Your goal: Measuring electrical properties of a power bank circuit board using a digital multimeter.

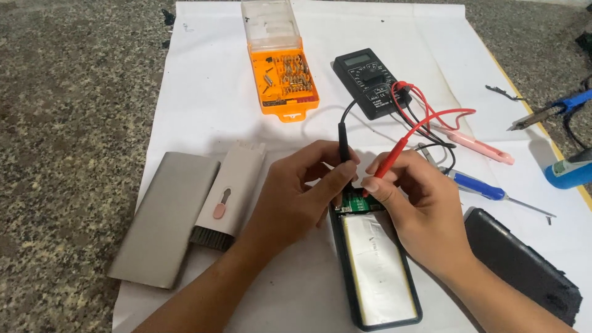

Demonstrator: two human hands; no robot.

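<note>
Left hand (296,197) pinching black probe (343,143), right hand (413,203) pinching red probe (390,161); both tips on green circuit board (354,201) of opened power bank (377,271), tabletop near edge; multimeter (370,81) at far edge; metal cover (165,217) already off, left

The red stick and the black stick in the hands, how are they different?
The red probe is in the right hand and slants down. The black probe is in the left hand and stands nearly upright. Both point to the green board, and both have wires to the meter.
</note>
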